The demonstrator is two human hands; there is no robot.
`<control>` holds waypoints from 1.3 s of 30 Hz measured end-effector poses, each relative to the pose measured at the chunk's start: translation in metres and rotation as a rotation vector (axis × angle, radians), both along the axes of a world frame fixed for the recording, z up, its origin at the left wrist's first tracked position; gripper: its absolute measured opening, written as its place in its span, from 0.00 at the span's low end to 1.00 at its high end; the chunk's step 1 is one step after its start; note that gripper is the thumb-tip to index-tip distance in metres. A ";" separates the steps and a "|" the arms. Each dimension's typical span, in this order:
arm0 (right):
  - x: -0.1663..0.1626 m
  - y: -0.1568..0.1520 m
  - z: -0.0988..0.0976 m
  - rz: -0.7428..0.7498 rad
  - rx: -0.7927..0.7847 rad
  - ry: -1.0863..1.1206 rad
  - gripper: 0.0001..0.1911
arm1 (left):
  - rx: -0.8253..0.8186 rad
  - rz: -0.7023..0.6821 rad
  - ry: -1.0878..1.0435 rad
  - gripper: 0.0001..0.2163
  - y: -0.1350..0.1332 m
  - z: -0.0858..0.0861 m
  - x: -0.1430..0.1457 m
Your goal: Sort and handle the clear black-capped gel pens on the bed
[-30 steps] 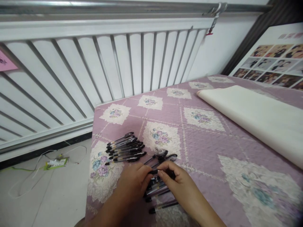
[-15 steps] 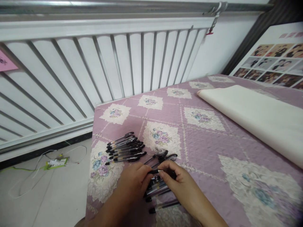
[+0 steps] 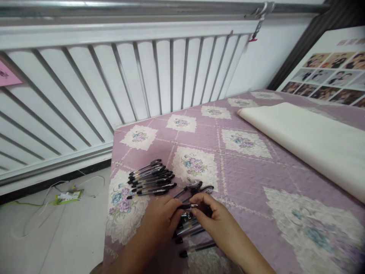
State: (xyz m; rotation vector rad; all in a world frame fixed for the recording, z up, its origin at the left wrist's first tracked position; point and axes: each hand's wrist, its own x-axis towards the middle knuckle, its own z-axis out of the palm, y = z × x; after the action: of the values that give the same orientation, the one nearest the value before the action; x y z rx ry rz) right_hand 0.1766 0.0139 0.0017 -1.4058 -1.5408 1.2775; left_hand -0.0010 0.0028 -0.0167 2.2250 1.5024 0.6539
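My left hand [image 3: 163, 216] is closed around a gel pen [image 3: 186, 206], whose black front end sticks out to the right between thumb and forefinger. At the pen's silvery tip my right hand [image 3: 212, 214] pinches with thumb and forefinger. The rest of this pen is hidden in the left hand. Beneath and between both hands lie several loose pens [image 3: 196, 248], partly covered by the fingers. Just beyond the hands, two capped pens [image 3: 195, 186] rest on the cloth. To the left, a bunch of capped black pens [image 3: 152, 177] lies roughly side by side.
A purple floral tablecloth [image 3: 199, 135] covers the table. On the right lies a folded cream sheet [image 3: 308, 137], with a photo board [image 3: 327, 72] behind it. A white radiator [image 3: 148, 76] borders the far edge. A power strip [image 3: 68, 196] with cables is on the floor at left.
The silvery tip of the held pen now shows more clearly between the hands. Both hands stay nearly in place, and the pens on the table lie as before.
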 end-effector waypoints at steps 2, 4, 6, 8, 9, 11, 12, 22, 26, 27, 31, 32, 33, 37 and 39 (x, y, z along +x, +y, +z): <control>-0.001 0.000 0.001 -0.009 -0.008 -0.003 0.07 | 0.012 -0.007 -0.002 0.07 0.000 0.000 0.000; -0.001 0.000 0.002 -0.003 -0.011 -0.004 0.06 | 0.021 -0.012 -0.002 0.07 0.000 0.000 0.000; 0.000 0.000 0.001 0.001 -0.010 0.003 0.06 | 0.019 -0.008 -0.001 0.07 0.001 0.000 0.000; 0.002 0.000 0.000 -0.012 -0.009 0.014 0.06 | 0.006 0.003 -0.007 0.07 0.001 0.000 0.001; 0.003 0.000 -0.001 -0.020 -0.009 0.017 0.07 | 0.000 0.010 -0.014 0.07 0.000 0.001 0.001; 0.004 0.000 -0.002 -0.046 -0.005 0.022 0.07 | -0.011 0.021 -0.030 0.06 0.000 0.002 0.001; 0.004 0.000 -0.003 -0.058 -0.003 0.022 0.07 | -0.017 0.027 -0.039 0.06 0.000 0.003 0.001; -0.009 -0.004 -0.001 0.022 0.059 0.012 0.08 | -0.065 -0.050 -0.088 0.10 0.000 0.002 -0.002; -0.006 -0.004 -0.002 0.031 0.049 0.010 0.08 | -0.055 -0.023 -0.099 0.08 -0.001 0.003 0.000; -0.005 -0.003 -0.002 0.031 0.046 0.011 0.08 | -0.052 -0.006 -0.108 0.08 -0.001 0.003 0.001; -0.006 -0.003 -0.005 0.029 0.062 0.019 0.08 | -0.052 0.024 -0.127 0.09 -0.002 0.005 0.003; -0.007 -0.003 -0.005 0.024 0.077 0.017 0.08 | -0.052 0.018 -0.133 0.10 -0.002 0.005 0.003; -0.008 -0.003 -0.005 0.018 0.092 0.013 0.09 | -0.054 0.009 -0.139 0.10 -0.002 0.005 0.003; -0.011 -0.004 -0.003 0.016 0.125 -0.001 0.09 | -0.055 -0.020 -0.145 0.09 -0.002 0.005 0.002; -0.011 -0.004 -0.003 0.017 0.115 -0.007 0.08 | -0.045 -0.026 -0.153 0.10 -0.002 0.003 0.002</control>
State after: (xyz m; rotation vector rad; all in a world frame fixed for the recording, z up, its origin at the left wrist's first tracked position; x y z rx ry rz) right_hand 0.1658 0.0096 -0.0009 -1.3280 -1.6075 1.1755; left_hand 0.0011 0.0007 -0.0133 2.1064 1.3971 0.7569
